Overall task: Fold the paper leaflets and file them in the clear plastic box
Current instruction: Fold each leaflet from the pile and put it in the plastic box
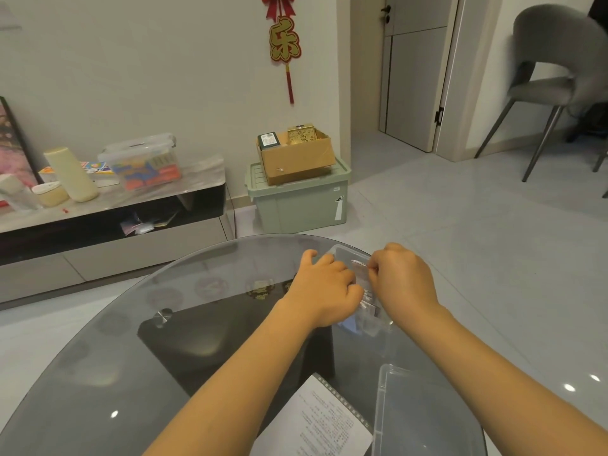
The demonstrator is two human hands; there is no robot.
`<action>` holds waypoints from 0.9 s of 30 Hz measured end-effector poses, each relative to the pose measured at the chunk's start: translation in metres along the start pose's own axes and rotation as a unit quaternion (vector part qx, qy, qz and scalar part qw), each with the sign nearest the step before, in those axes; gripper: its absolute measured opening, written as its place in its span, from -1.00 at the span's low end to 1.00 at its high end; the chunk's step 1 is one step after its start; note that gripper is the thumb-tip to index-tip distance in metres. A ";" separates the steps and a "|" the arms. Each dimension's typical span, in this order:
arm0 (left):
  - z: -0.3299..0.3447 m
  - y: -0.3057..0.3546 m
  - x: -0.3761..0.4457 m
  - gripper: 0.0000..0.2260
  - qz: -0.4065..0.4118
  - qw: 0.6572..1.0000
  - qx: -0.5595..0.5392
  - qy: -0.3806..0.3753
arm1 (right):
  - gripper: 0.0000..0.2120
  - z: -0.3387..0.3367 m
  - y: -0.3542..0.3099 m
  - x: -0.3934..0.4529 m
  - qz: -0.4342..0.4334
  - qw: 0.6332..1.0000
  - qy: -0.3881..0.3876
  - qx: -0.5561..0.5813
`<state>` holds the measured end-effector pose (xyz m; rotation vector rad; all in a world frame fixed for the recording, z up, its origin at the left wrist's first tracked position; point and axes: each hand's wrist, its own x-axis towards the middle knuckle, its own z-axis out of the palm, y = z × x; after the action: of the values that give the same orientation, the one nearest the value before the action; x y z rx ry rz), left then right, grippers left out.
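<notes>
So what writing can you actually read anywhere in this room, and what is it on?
"乐": the gold character on the red wall ornament.
Printed sheet on the glass table: lines of text, too small to read.
Dark box in the cardboard carton: white label, unreadable.
Green storage bin: stickers, unreadable.
Folded leaflets in the clear plastic box: print too blurred.

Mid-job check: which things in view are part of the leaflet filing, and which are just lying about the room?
Part of the job:
clear plastic box, with folded leaflets inside
left hand and right hand, both over the box
printed sheet on the glass table
clear lid

Lying about:
green storage bin
cardboard box
grey chair
wall ornament
</notes>
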<state>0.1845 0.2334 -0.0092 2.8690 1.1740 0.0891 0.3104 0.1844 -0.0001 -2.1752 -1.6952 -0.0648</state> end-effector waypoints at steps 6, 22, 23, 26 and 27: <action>0.007 -0.004 0.002 -0.31 0.012 0.999 -0.004 0.030 | -0.84 -0.001 -0.003 0.000 -0.016 0.999 -0.028 -0.032; 0.000 -0.001 0.004 -0.36 0.007 0.999 0.034 -0.023 | -0.80 0.000 0.008 -0.004 -0.008 0.999 0.031 -0.007; 0.000 -0.001 0.004 -0.35 0.006 0.999 0.039 -0.025 | -0.80 0.000 0.008 -0.003 -0.007 0.999 0.031 -0.009; 0.000 0.000 0.004 -0.36 0.002 0.999 0.040 -0.029 | -0.80 0.000 0.008 -0.003 -0.007 0.999 0.033 -0.012; 0.000 0.000 0.004 -0.36 0.001 0.999 0.038 -0.029 | -0.80 0.001 0.008 -0.003 -0.007 0.999 0.034 -0.011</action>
<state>0.1876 0.2362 -0.0088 2.9157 1.1903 -0.0406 0.3167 0.1801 -0.0035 -2.1510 -1.6798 -0.1605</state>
